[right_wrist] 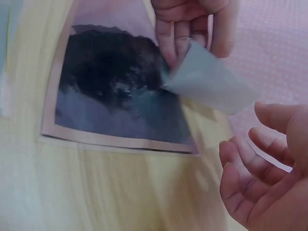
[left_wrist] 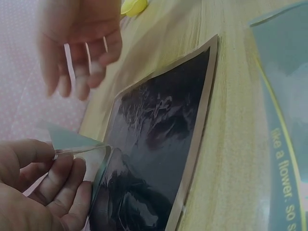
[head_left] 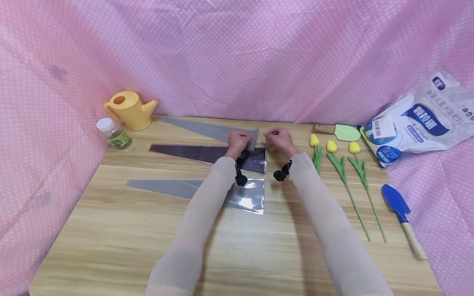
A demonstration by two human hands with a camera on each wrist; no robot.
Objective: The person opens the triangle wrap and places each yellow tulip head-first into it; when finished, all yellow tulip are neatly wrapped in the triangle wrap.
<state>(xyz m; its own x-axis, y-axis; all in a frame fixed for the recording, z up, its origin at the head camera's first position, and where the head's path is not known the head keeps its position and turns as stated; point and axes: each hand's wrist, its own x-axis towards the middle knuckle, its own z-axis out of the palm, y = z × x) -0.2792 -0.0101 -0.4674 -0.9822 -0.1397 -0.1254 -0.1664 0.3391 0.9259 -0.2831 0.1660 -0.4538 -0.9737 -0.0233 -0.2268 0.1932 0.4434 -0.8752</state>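
Three long, tapered flower sleeves lie across the table, wide ends to the right. My left hand [head_left: 238, 144] pinches the far grey sleeve [head_left: 196, 126] near its wide end, which is lifted and bent in the right wrist view. Just right of that end is my right hand [head_left: 281, 142], its fingers loosely bent and apart from the sleeve [right_wrist: 211, 84]. Below the hands lies the dark sleeve [head_left: 185, 152] with a pale border. Nearest the person is another grey sleeve [head_left: 159, 186], its clear end shiny; yellow print shows on it in the left wrist view.
A yellow watering can [head_left: 135, 113] and a lidded jar [head_left: 117, 135] stand back left. At right lie several yellow tulips [head_left: 331, 146], a green trowel [head_left: 346, 132], a blue trowel [head_left: 396, 201] and a white printed bag [head_left: 422, 121]. Pink dotted cloth [head_left: 237, 61] hangs behind the table.
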